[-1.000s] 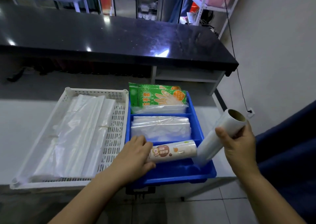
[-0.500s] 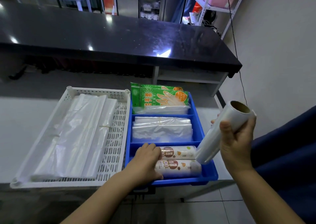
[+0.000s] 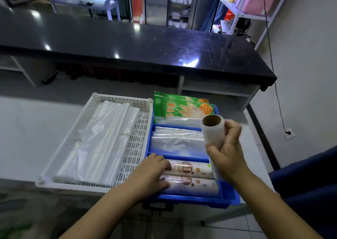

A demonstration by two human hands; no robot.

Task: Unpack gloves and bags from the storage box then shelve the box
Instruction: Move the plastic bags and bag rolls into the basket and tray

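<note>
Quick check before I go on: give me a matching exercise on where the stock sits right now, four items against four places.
Items:
1. green glove packs
2. flat clear bags
3. printed rolls
4. plain roll with cardboard core

Places:
A. near compartment of the blue tray, under the left hand
B. held in the right hand, above the tray
C. far compartment of the blue tray
D. middle compartment of the blue tray

Pairs: 1-C, 2-D, 3-A, 4-B
</note>
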